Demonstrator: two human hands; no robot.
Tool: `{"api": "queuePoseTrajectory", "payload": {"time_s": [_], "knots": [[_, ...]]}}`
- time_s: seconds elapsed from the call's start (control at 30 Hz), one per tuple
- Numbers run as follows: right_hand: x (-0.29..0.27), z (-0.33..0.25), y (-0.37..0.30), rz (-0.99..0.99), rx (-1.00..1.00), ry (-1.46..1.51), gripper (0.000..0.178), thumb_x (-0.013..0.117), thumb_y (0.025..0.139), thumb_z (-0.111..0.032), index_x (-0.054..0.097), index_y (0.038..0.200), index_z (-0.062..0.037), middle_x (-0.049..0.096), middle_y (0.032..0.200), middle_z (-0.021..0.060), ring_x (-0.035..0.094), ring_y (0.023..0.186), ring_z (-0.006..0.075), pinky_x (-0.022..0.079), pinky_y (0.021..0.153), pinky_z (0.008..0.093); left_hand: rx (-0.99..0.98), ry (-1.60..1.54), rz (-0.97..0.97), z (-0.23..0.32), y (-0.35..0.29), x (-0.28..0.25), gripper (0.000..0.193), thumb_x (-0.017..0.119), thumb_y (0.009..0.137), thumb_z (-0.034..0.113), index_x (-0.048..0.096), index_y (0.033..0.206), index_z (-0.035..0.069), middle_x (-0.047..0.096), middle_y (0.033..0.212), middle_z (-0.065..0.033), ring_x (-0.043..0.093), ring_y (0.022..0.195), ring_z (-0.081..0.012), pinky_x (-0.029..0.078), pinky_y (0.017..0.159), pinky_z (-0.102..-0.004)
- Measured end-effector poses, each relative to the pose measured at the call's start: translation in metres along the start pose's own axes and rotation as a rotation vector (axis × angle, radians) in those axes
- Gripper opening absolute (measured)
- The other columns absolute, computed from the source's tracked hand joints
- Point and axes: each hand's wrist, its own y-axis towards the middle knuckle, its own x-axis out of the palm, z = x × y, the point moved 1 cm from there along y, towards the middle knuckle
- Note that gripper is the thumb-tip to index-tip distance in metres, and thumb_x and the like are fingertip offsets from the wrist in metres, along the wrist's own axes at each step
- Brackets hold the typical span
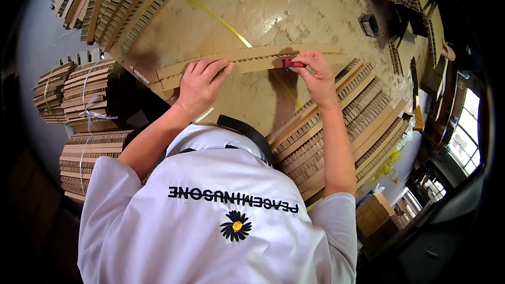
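Observation:
A long, narrow cardboard strip (258, 64) with a corrugated edge lies across the table in front of me. My left hand (202, 85) grips it left of the middle, with bent fingers over its edge. Pinched between the thumb and fingers of my right hand (318, 77) is a small red-handled tool (296, 64) with a dark end. That end sits at the strip's right part; whether it touches the strip I cannot tell, and its exact kind is not clear. Behind this strip runs a second cardboard strip (300, 50), close alongside.
Stacked honeycomb cardboard strips (363, 121) lie at the right, beside my forearm. More strips (131, 0) are piled at the far left. Tied bundles (87, 94) stand at the left, below the table. A yellow strap (213, 14) crosses the worn tabletop (294, 0); a dark device (369, 24) sits far right.

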Motion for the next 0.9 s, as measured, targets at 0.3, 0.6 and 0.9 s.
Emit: {"api": "queuePoseTrajectory", "payload": {"time_s": [0.3,0.6,0.9], "knots": [[0.001,0.012,0.002,0.013,-0.042,-0.023,0.025,0.075,0.081,0.012,0.075,0.102,-0.0017,0.068,0.1,0.0074,0.067,0.091,0.0171,0.057,0.081,0.0282,0.018,0.023,0.01,0.001,0.001,0.001,0.043,0.067,0.074,0.005,0.075,0.117,0.007,0.069,0.114,-0.0043,0.066,0.102,-0.0229,0.053,0.083,-0.0374],[0.001,0.016,0.006,0.016,-0.123,-0.181,0.023,0.081,0.077,0.005,0.077,0.096,-0.0069,0.07,0.094,0.0043,0.066,0.087,0.0213,0.055,0.074,0.0322,0.024,0.028,0.015,0.001,0.0,0.002,0.042,0.068,0.075,0.005,0.076,0.116,0.007,0.069,0.115,-0.0041,0.066,0.102,-0.0225,0.053,0.082,-0.037],[0.007,0.004,0.009,0.042,-0.178,-0.306,0.029,0.076,0.071,0.009,0.075,0.095,-0.0081,0.071,0.096,0.0053,0.067,0.087,0.0248,0.057,0.075,0.0351,0.025,0.038,0.022,0.0,0.002,0.002,0.042,0.067,0.075,0.005,0.076,0.116,0.007,0.069,0.114,-0.0041,0.067,0.101,-0.0226,0.053,0.082,-0.0368]]}}
